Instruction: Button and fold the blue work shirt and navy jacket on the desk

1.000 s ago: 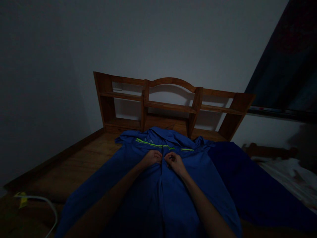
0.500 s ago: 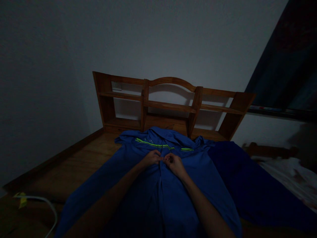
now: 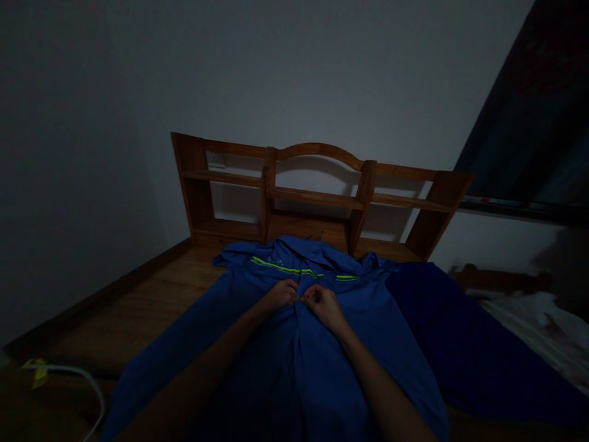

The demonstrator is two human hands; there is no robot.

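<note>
A blue work jacket [image 3: 359, 344] with yellow-green stripes across its chest lies spread out, collar toward the shelf. At its front opening, just below the stripes, my left hand [image 3: 281, 294] is closed with the fingers pinching the left side of the placket. My right hand [image 3: 321, 302] is closed too, its fingertips pinching the opposite edge close by. The fingertips of both hands nearly meet. Whatever small fastening may lie between them is too dark to make out.
Behind the jacket stands a wooden headboard shelf [image 3: 317, 199] against the wall. Dark blue cloth [image 3: 442, 331] lies at the right, with white fabric [image 3: 543, 319] beyond it. A white cable [image 3: 87, 373] curves over the lower left. Wooden boards [image 3: 147, 301] show at the left.
Both hands stay at the same place on the jacket front, with only a very slight shift of the fingers. The view has moved a little.
</note>
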